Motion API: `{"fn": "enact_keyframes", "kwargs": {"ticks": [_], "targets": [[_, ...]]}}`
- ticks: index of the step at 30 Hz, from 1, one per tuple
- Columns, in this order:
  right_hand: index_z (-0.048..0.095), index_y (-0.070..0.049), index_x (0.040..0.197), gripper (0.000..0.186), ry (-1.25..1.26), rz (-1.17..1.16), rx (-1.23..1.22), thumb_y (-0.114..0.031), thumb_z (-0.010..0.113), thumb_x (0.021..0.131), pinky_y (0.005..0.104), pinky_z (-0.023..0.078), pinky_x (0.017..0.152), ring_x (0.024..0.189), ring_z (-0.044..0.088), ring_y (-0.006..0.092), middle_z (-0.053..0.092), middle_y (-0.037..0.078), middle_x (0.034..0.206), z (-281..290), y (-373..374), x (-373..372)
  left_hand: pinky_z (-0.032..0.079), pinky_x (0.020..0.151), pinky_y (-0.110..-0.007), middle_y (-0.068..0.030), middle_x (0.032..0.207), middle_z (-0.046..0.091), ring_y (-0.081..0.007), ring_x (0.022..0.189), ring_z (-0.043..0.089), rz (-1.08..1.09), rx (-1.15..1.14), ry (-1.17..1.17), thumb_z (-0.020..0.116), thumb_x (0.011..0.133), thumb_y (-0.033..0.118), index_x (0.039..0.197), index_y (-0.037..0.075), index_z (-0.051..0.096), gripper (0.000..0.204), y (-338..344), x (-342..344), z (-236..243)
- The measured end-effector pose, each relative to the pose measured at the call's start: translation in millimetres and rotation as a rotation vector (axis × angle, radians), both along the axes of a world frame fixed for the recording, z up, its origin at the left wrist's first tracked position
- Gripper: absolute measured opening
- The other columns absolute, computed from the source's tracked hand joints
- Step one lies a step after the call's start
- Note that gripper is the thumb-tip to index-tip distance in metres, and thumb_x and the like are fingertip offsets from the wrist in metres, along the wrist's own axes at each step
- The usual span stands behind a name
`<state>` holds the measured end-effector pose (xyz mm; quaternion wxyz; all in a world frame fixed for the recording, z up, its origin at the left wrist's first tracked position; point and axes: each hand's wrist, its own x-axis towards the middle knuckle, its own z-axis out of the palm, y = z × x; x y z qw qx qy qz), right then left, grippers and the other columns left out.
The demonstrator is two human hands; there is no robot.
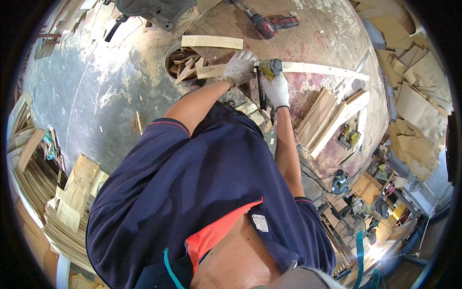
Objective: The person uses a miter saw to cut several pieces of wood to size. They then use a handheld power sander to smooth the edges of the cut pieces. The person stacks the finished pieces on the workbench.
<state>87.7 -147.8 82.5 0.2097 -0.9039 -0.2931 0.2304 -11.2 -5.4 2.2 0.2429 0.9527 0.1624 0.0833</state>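
Observation:
A long, slightly curved pale wood strip (317, 68) runs crosswise in front of me over the worktop. My left hand (239, 69), in a white knit glove, grips it left of the middle. My right hand (276, 90), gloved too, is closed round a yellow and black nail gun (270, 67). The gun's head lies over the strip, just right of my left hand, and its dark magazine points back toward me. Where its nose meets the wood is hidden.
Beyond the strip lie a short board (212, 42) and a red and black cordless drill (273, 25). A round bin (169, 62) holds offcuts. At right are stacked boards (332, 115), a yellow tool (347, 137) and a blue tool (340, 181). Wood piles (77, 192) stand at left.

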Motion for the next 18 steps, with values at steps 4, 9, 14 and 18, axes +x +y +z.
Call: {"fn": "enact_keyframes", "kwargs": {"ticks": [4, 9, 14, 18], "targets": [[0.063, 0.0, 0.122, 0.047, 0.056, -0.035, -0.029, -0.026, 0.072, 0.084, 0.0527, 0.055, 0.09, 0.105, 0.068, 0.0483, 0.072, 0.03, 0.109, 5, 5, 5, 0.045, 0.108, -0.045, -0.013, 0.125, 0.058, -0.0334, 0.125, 0.055, -0.009, -0.005, -0.016, 0.084, 0.073, 0.029, 0.12, 0.01, 0.059, 0.057, 9, 6, -2], [0.063, 0.0, 0.122, 0.049, 0.098, -0.063, -0.023, -0.028, 0.075, 0.084, 0.0528, 0.055, 0.09, 0.105, 0.068, 0.0486, 0.072, 0.03, 0.11, -14, -6, 10, 0.045, 0.108, -0.045, -0.0126, 0.123, 0.058, -0.033, 0.124, 0.055, -0.024, 0.022, -0.029, 0.084, 0.071, 0.029, 0.118, 0.01, 0.06, 0.056, 8, 6, -4], [0.062, 0.001, 0.122, 0.049, 0.043, -0.026, -0.011, -0.028, 0.075, 0.084, 0.0525, 0.055, 0.091, 0.106, 0.068, 0.0484, 0.071, 0.031, 0.11, 1, -2, 4, 0.044, 0.108, -0.046, -0.0132, 0.122, 0.058, -0.0327, 0.124, 0.055, -0.015, -0.022, -0.01, 0.083, 0.07, 0.03, 0.117, 0.009, 0.061, 0.056, 7, 5, 1], [0.063, 0.001, 0.122, 0.049, 0.009, 0.012, -0.026, -0.027, 0.075, 0.084, 0.0523, 0.054, 0.091, 0.107, 0.067, 0.0482, 0.071, 0.03, 0.11, 2, -2, 6, 0.046, 0.105, -0.045, -0.0135, 0.121, 0.059, -0.0325, 0.123, 0.056, -0.01, 0.03, -0.013, 0.082, 0.069, 0.025, 0.117, 0.009, 0.06, 0.055, 6, 5, -2]]}}
